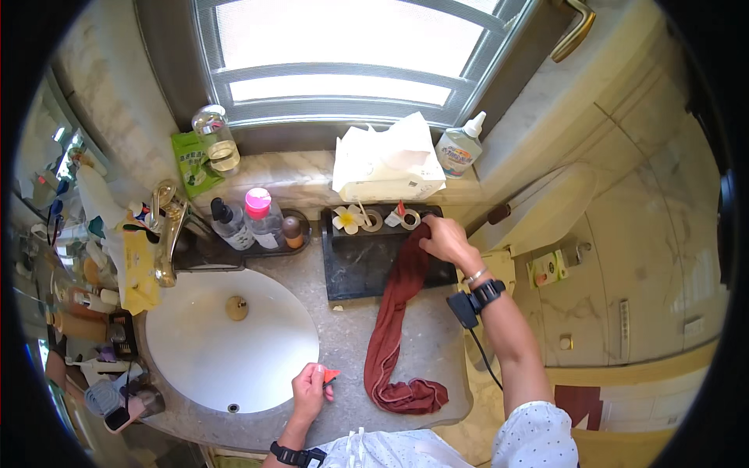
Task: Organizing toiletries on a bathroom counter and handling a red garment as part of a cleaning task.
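My right hand (pixel 442 237) is closed on the upper end of a long dark red cloth (pixel 389 327), over the right part of a black stone tray (pixel 360 269). From there the cloth runs down the grey stone counter (pixel 345 327) and curls to the right near the front edge. Between the thumb and fingers of my left hand (pixel 310 391), beside the sink's right rim, is a small orange-red object (pixel 331 375) with a dark part. At the tray's back are a white and yellow flower (pixel 347 219) and small round holders.
The white sink (pixel 193 333) lies at the left, with a metal faucet (pixel 169 234) behind it. Pump and pink-capped bottles (pixel 264 225) stand on a dark tray. A tissue pack (pixel 389 169) and a white-nozzled bottle (pixel 460 149) are on the sill. Toiletries crowd the left side.
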`<state>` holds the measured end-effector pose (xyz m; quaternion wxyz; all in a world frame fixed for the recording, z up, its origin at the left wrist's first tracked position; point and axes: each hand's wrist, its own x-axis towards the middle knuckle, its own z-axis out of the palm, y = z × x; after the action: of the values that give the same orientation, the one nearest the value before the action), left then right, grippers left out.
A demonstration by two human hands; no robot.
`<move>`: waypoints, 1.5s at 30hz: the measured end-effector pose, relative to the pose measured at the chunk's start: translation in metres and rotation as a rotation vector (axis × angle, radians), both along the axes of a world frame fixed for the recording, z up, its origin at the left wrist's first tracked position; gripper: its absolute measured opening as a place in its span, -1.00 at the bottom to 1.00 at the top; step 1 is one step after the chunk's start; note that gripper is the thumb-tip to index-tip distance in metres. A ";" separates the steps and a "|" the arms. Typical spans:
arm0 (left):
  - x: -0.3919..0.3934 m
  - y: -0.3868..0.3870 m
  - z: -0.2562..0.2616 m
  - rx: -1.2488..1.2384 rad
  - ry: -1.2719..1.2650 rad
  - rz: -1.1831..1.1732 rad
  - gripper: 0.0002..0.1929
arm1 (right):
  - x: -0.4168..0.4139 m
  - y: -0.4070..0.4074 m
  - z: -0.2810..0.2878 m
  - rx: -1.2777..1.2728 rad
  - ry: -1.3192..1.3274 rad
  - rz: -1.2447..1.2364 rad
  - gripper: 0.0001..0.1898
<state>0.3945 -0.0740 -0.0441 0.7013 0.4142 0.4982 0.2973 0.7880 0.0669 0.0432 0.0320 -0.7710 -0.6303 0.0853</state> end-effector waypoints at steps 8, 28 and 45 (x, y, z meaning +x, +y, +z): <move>0.000 0.000 -0.002 -0.009 -0.026 -0.005 -0.71 | 0.024 -0.080 -0.055 0.284 0.802 -0.101 -0.63; -0.001 0.001 0.002 -0.016 -0.011 0.004 -0.73 | -0.028 0.014 0.030 -0.213 0.027 -0.057 -0.41; 0.001 -0.001 -0.003 0.021 -0.004 -0.009 -0.71 | -0.041 -0.012 -0.034 0.317 0.157 -0.281 -0.51</move>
<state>0.3950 -0.0745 -0.0469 0.6993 0.4232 0.4917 0.3004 0.7472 0.0550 0.0092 0.2134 -0.8276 -0.5177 0.0395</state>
